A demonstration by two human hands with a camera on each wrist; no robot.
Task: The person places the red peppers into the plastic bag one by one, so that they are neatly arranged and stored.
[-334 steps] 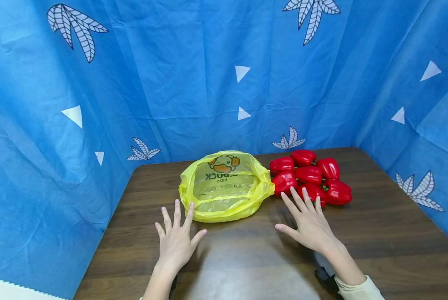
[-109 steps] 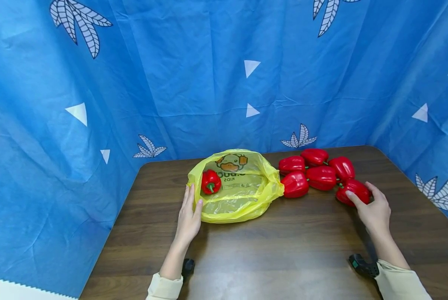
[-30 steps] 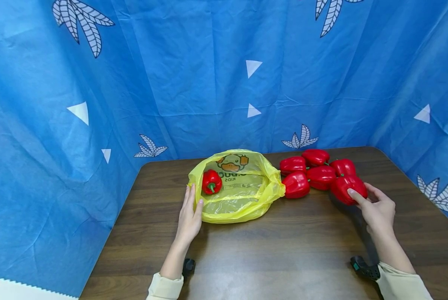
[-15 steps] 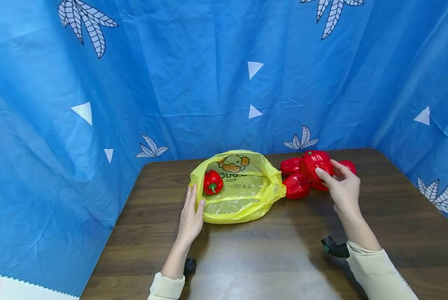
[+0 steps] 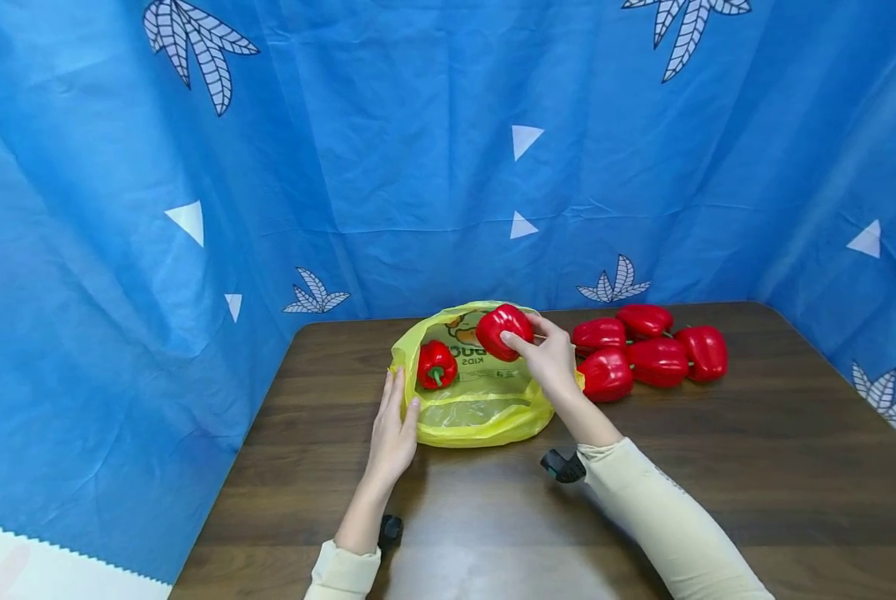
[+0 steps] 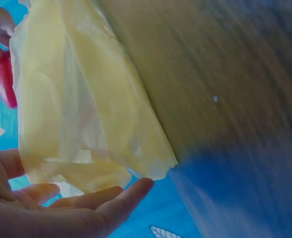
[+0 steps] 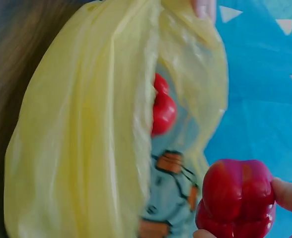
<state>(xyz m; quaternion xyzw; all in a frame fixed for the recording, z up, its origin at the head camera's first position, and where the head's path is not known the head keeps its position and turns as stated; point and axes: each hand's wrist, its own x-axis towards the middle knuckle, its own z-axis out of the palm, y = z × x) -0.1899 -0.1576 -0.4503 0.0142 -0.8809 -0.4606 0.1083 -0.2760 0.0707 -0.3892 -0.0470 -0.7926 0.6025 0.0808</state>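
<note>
**Right hand (image 5: 547, 356) holds a glossy red bell pepper (image 5: 502, 330) over the gaping mouth of a translucent yellow plastic bag (image 5: 485, 433)**

The right hand's thumb and fingers are clamped on the pepper, with the thumb on the near side. In the right wrist view, the pepper's lobed end faces the camera, at the bag's open edge.

The left hand (image 5: 393, 435) lies against the left side of the bag, fingers extended and thumb spread apart from them, touching the plastic at its rim.

A second red pepper with a green stem (image 5: 437, 365) rests inside the bag, toward its left wall. A printed duck face and dark lettering show through the opening, partly covered by the held pepper.

Five more red peppers (image 5: 659, 362) lie clustered to the right of the bag, the nearest just beside its edge. Everything stands on a dark brown wood-grain surface (image 5: 778, 467). Behind it hangs a blue fabric curtain (image 5: 387, 167) patterned with white triangles and outlined leaves. Cream sleeves (image 5: 658, 508) cover the forearms, and a small black device (image 5: 563, 467) sits at each wrist.
</note>
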